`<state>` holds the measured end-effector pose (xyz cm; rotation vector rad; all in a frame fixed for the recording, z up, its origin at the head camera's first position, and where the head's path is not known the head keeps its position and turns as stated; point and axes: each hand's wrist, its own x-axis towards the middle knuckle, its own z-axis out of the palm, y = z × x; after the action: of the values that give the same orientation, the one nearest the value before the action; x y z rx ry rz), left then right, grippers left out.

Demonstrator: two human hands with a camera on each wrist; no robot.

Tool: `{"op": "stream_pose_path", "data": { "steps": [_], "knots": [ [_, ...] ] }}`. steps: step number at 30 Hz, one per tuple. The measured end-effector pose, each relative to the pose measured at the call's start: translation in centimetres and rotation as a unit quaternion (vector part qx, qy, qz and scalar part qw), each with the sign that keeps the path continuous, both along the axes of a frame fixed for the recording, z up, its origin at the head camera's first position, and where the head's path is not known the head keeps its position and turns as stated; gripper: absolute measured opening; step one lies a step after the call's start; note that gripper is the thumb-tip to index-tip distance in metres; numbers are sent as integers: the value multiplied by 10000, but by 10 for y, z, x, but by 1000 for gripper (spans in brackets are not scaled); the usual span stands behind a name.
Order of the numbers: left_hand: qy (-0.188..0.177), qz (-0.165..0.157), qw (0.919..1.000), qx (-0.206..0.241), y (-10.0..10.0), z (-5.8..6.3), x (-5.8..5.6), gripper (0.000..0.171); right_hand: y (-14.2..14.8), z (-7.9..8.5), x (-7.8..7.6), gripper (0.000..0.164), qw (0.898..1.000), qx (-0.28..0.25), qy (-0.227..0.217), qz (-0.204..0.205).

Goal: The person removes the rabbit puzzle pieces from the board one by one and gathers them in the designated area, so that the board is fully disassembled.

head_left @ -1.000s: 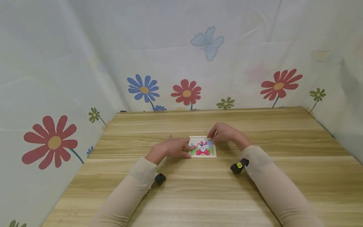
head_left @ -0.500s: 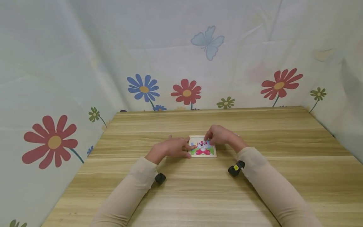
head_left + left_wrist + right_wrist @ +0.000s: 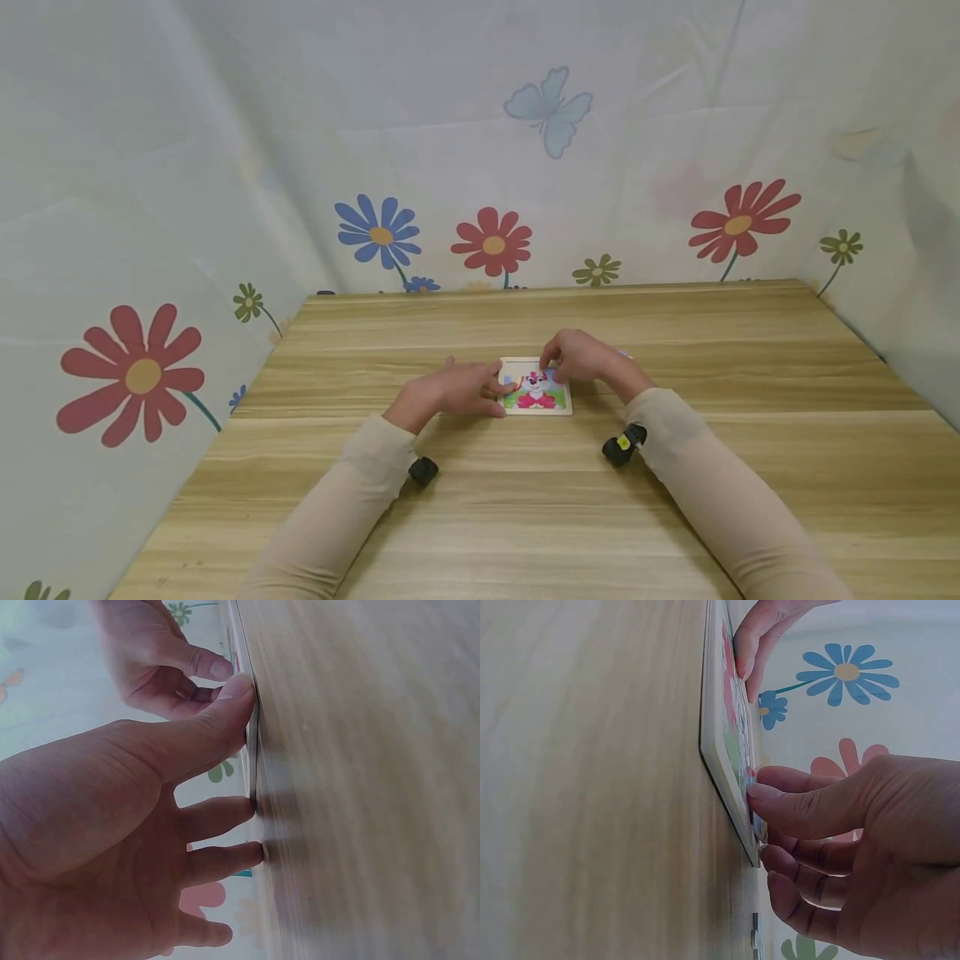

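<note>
A small jigsaw puzzle (image 3: 536,402) in a pale square frame lies flat on the table, its picture a white and pink-red cartoon animal on green. My left hand (image 3: 461,389) rests against its left side with fingers fairly straight, thumb by the near corner and a fingertip on the picture. Over the upper right part, my right hand (image 3: 583,357) has thumb and forefinger together at a puzzle piece (image 3: 759,825), mostly covered by the fingers. The right wrist view shows the other fingers (image 3: 802,889) loosely bent beside the frame's edge.
A further flat piece (image 3: 755,937) lies on the wooden table (image 3: 495,517) past the frame, partly hidden behind my right wrist in the head view. A flower-printed cloth (image 3: 427,150) hangs behind the table and along both sides.
My right hand has moved a little left and nearer over the frame, bringing a yellowish-edged piece down onto the upper right area. The left hand has stayed in place.
</note>
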<state>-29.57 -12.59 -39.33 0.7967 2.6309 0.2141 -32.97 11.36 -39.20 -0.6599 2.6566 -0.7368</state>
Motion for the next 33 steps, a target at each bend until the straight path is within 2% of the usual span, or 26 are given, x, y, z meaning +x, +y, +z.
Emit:
{"op": "stream_pose_path", "data": {
  "steps": [6,16,33],
  "knots": [
    [4,28,10000,-23,0,-1,-1,55,0,1,1,20,10000,-16,3,-78],
    [30,27,10000,-73,1,2,2,54,1,-2,-3,18,9996,-49,261,37],
    [3,58,10000,-37,0,1,1,53,11,4,-3,20,9999,-84,101,86]
  ]
}}
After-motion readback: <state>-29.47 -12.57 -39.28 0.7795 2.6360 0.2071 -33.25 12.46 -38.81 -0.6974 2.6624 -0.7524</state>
